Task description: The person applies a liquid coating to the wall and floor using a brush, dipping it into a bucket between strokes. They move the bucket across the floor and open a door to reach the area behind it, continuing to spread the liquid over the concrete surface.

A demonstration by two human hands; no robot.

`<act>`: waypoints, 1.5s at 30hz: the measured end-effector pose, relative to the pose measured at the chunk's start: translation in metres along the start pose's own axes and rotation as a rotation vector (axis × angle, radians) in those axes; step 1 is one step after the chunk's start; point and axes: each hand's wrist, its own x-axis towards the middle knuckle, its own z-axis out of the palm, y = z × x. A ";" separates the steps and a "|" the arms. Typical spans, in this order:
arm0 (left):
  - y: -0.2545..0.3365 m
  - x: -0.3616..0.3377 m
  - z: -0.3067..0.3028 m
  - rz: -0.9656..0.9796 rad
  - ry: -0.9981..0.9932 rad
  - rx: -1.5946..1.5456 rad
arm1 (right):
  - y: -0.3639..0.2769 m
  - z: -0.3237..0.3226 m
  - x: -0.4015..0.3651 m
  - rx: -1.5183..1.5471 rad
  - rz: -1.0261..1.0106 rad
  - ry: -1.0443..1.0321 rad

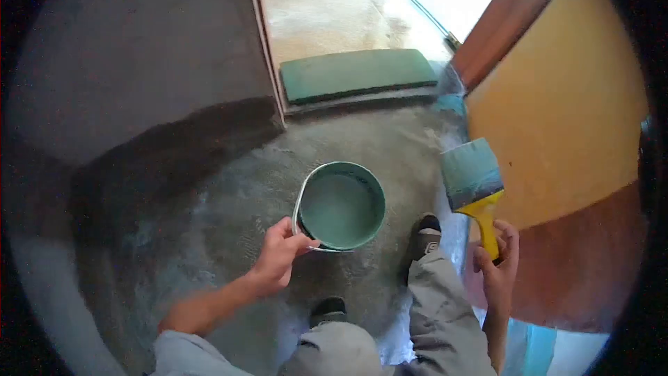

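Note:
My left hand point(280, 256) is closed on the rim and wire handle of a round bucket point(303, 191), held in front of me above the floor. Grey-green paint point(342, 207) fills part of it. On the right, my right hand point(499, 264) grips the yellow handle of a wide paintbrush point(476, 184). The brush points up and away from me, its bristles coated with bluish-green paint. Brush and bucket are apart.
A green slab-like step point(358, 75) lies across the bright doorway ahead. A dark grey wall point(153, 49) stands left, a yellow and red-brown wall point(557, 125) right. The grey floor point(236, 188) looks patchy. My shoes point(424, 242) are below.

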 end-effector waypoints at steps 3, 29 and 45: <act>-0.007 -0.002 -0.016 0.068 0.129 -0.116 | 0.017 0.026 0.036 0.081 -0.073 -0.166; -0.137 0.024 -0.159 -0.161 0.795 0.064 | 0.020 0.214 0.206 0.550 -0.772 -1.077; 0.308 0.058 -0.028 1.516 1.237 1.179 | 0.043 0.196 0.205 0.572 -0.151 -0.956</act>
